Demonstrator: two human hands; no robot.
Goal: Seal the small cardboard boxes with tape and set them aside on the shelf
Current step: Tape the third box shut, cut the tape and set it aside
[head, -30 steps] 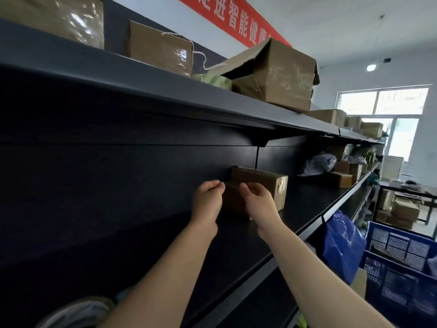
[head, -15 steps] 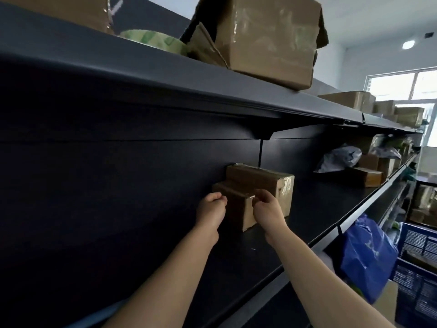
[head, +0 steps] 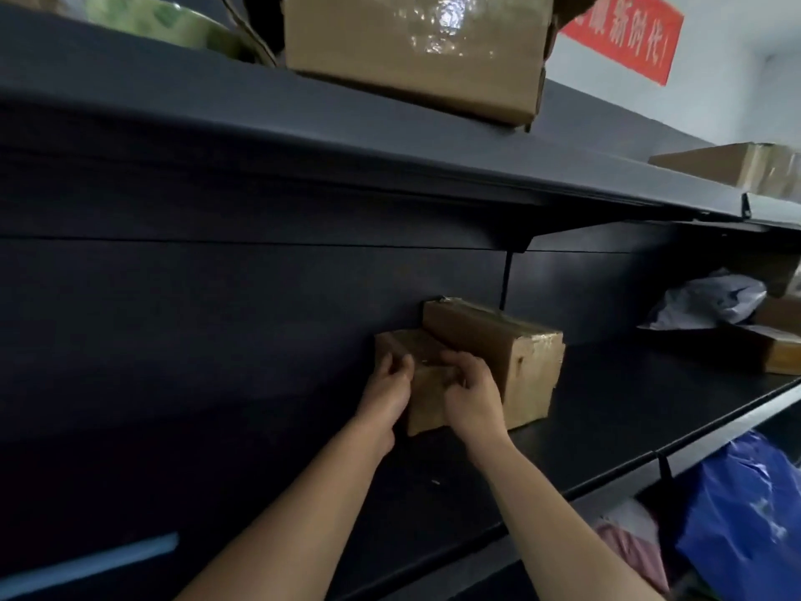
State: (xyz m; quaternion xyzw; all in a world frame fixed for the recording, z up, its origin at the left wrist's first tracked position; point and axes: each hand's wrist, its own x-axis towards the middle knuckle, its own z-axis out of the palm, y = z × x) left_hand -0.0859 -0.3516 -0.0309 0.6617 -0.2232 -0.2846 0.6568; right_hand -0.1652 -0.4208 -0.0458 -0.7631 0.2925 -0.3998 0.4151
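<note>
A small taped cardboard box [head: 422, 386] stands on the dark middle shelf [head: 607, 409], against the shelf's back panel. My left hand [head: 387, 390] grips its left side with curled fingers. My right hand [head: 470, 394] grips its right front side. Right behind and beside it sits a larger taped cardboard box [head: 503, 351], touching the small one.
On the upper shelf [head: 303, 136] sit a big taped carton [head: 416, 49], a green tape roll [head: 164, 19] and further boxes [head: 737, 167]. A white plastic bag [head: 711, 301] and a flat box [head: 776, 353] lie to the right. A blue bag [head: 750, 522] hangs below.
The view has closed in on the shelf. Both hands have shifted further onto the small box, which stays beside the larger one.
</note>
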